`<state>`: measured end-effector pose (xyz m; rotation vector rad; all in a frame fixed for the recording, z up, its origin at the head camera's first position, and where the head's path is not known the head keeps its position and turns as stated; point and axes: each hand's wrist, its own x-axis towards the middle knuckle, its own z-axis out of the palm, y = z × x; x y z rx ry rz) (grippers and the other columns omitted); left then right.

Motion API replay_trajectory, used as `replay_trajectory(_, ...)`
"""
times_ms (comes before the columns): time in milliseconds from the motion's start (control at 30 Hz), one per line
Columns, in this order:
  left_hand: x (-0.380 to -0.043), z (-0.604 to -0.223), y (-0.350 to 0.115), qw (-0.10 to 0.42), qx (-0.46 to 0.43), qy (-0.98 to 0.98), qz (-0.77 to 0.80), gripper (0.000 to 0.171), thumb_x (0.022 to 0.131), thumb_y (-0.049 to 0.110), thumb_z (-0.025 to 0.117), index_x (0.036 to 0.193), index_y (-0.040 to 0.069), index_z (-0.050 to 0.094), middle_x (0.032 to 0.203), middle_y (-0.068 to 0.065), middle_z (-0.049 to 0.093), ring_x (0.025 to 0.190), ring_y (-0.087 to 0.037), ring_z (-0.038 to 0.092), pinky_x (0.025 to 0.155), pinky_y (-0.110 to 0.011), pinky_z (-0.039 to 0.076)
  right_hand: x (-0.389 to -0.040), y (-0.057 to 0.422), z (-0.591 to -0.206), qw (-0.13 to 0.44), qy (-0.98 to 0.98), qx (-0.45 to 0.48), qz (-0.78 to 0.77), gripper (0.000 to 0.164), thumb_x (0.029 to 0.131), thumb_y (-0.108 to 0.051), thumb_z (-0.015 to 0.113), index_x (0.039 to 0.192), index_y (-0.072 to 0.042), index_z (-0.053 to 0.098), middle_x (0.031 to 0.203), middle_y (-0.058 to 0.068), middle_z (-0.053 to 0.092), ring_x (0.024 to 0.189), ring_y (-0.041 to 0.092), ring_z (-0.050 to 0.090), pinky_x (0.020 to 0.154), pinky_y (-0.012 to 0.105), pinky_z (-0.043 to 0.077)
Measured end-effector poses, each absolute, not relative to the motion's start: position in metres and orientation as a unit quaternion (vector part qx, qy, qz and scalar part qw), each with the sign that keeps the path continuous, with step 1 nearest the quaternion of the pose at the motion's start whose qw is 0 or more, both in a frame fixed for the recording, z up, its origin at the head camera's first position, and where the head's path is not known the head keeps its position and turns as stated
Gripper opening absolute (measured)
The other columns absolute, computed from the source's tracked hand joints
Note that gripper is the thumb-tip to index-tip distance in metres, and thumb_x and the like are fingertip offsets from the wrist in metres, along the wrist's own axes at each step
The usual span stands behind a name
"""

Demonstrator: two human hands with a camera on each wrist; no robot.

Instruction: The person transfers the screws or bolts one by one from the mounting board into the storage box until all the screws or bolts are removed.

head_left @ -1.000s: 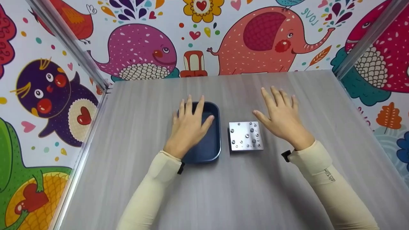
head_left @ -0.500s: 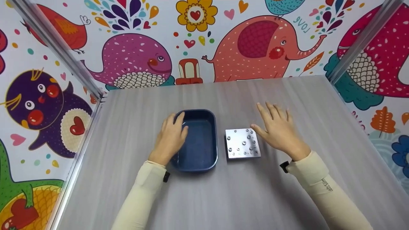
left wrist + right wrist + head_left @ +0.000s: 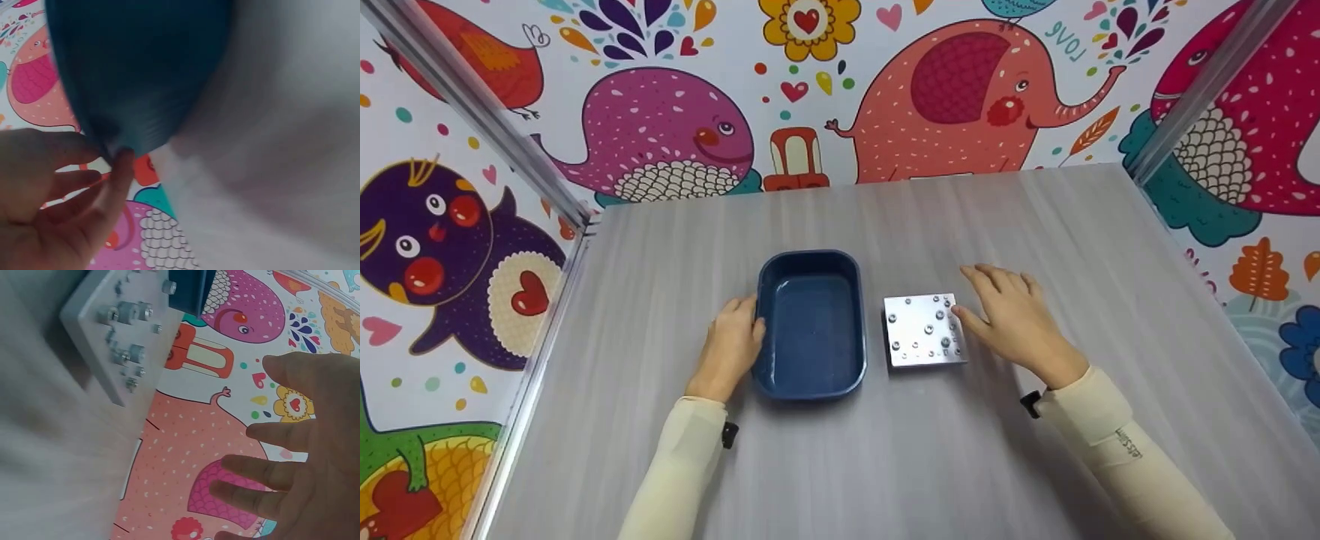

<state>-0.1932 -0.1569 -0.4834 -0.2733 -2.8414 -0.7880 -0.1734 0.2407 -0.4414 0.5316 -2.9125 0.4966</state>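
A dark blue rectangular tray [image 3: 810,334] with raised walls lies on the table, its inside bare. At its left wall my left hand [image 3: 727,345] pinches the rim, thumb at the edge and fingers along the outside. The left wrist view shows thumb and fingers [image 3: 79,149] meeting at the corner of the tray [image 3: 140,73]. Right of the tray sits a square silver metal plate [image 3: 915,352] with several bolts and screws standing up from it. My right hand [image 3: 1020,322] hovers at the plate's right side, fingers spread and holding nothing; its thumb overlaps the plate's edge in the head view.
The tray and plate stand on a grey wood-grain table [image 3: 810,472]. Cartoon-printed walls [image 3: 945,97] rise behind and at both sides. Metal corner posts [image 3: 1200,97] stand at the back corners, and a metal strip runs along the left edge.
My left hand has moved left from above the tray down to its left rim and now grips it. The right hand has come slightly nearer and lower beside the plate.
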Motion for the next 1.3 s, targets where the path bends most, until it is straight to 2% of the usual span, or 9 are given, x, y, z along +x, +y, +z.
replay_trajectory(100, -0.192, -0.488, -0.159, 0.105, -0.097, -0.953, -0.268, 0.037, 0.093, 0.002, 0.067, 0.127, -0.011, 0.061, 0.114, -0.028, 0.065, 0.106, -0.044, 0.064, 0.089, -0.050, 0.053, -0.174, 0.238, -0.444, 0.070, -0.967, 0.182, 0.164, 0.058, 0.098, -0.033, 0.065, 0.143, -0.002, 0.049, 0.138, 0.023, 0.052, 0.127, 0.044, 0.047, 0.104, 0.068, 0.026)
replay_trajectory(167, -0.192, -0.491, -0.160, 0.124, -0.106, -0.950, -0.268, 0.035, 0.092, 0.002, 0.068, 0.125, -0.011, 0.063, 0.111, -0.028, 0.067, 0.103, -0.044, 0.066, 0.086, -0.050, 0.054, -0.174, 0.237, -0.447, 0.074, -0.967, 0.187, 0.158, 0.052, 0.097, -0.030, 0.067, 0.139, -0.002, 0.054, 0.132, 0.022, 0.057, 0.122, 0.044, 0.052, 0.100, 0.066, 0.033)
replay_trajectory(267, -0.192, -0.494, -0.160, 0.147, -0.113, -0.947, -0.264, 0.034, 0.092, 0.003, 0.068, 0.124, -0.010, 0.065, 0.109, -0.028, 0.068, 0.101, -0.043, 0.067, 0.083, -0.050, 0.055, -0.175, 0.236, -0.455, 0.091, -0.964, 0.200, 0.153, 0.040, 0.094, -0.022, 0.071, 0.128, -0.003, 0.063, 0.117, 0.018, 0.065, 0.109, 0.041, 0.061, 0.089, 0.061, 0.044)
replay_trajectory(367, -0.192, -0.498, -0.159, 0.159, -0.118, -0.948, -0.249, 0.034, 0.093, 0.004, 0.068, 0.125, -0.008, 0.065, 0.109, -0.027, 0.069, 0.099, -0.043, 0.068, 0.081, -0.049, 0.056, -0.176, 0.238, -0.467, 0.110, -0.959, 0.212, 0.153, 0.026, 0.089, -0.011, 0.075, 0.114, -0.004, 0.070, 0.102, 0.014, 0.069, 0.094, 0.037, 0.066, 0.076, 0.056, 0.050)
replay_trajectory(533, -0.191, -0.505, -0.159, 0.181, -0.124, -0.948, -0.233, 0.034, 0.093, 0.006, 0.067, 0.125, -0.008, 0.065, 0.105, -0.027, 0.070, 0.091, -0.045, 0.069, 0.076, -0.051, 0.056, -0.179, 0.238, -0.489, 0.120, -0.953, 0.226, 0.161, 0.014, 0.086, -0.006, 0.077, 0.098, -0.003, 0.074, 0.089, 0.009, 0.069, 0.080, 0.032, 0.067, 0.069, 0.050, 0.052)
replay_trajectory(633, -0.191, -0.508, -0.159, 0.187, -0.123, -0.943, -0.244, 0.035, 0.094, 0.005, 0.067, 0.126, -0.008, 0.065, 0.108, -0.027, 0.069, 0.093, -0.044, 0.069, 0.077, -0.050, 0.056, -0.181, 0.235, -0.497, 0.120, -0.954, 0.223, 0.160, 0.011, 0.085, -0.007, 0.078, 0.094, -0.003, 0.074, 0.084, 0.008, 0.067, 0.074, 0.028, 0.065, 0.066, 0.047, 0.053)
replay_trajectory(833, -0.190, -0.511, -0.160, 0.193, -0.119, -0.936, -0.271, 0.035, 0.094, 0.005, 0.067, 0.126, -0.007, 0.064, 0.110, -0.028, 0.069, 0.094, -0.044, 0.069, 0.076, -0.049, 0.057, -0.179, 0.228, -0.497, 0.104, -0.965, 0.175, 0.164, 0.009, 0.084, -0.009, 0.078, 0.088, -0.002, 0.074, 0.080, 0.007, 0.063, 0.069, 0.027, 0.062, 0.063, 0.045, 0.053)
replay_trajectory(1000, -0.188, -0.514, -0.162, 0.214, -0.131, -0.927, -0.280, 0.033, 0.091, 0.001, 0.068, 0.123, -0.009, 0.066, 0.101, -0.027, 0.070, 0.087, -0.043, 0.070, 0.072, -0.048, 0.058, -0.179, 0.223, -0.495, 0.087, -0.972, 0.146, 0.164, 0.009, 0.084, -0.010, 0.075, 0.082, -0.002, 0.071, 0.077, 0.006, 0.061, 0.065, 0.026, 0.061, 0.060, 0.045, 0.052)
replay_trajectory(1300, -0.186, -0.516, -0.162, 0.211, -0.133, -0.925, -0.288, 0.033, 0.092, 0.001, 0.067, 0.123, -0.009, 0.066, 0.106, -0.028, 0.069, 0.093, -0.043, 0.069, 0.076, -0.047, 0.057, -0.180, 0.220, -0.499, 0.116, -0.969, 0.159, 0.148, 0.008, 0.081, -0.007, 0.072, 0.078, 0.000, 0.068, 0.072, 0.007, 0.059, 0.059, 0.025, 0.057, 0.054, 0.044, 0.051)
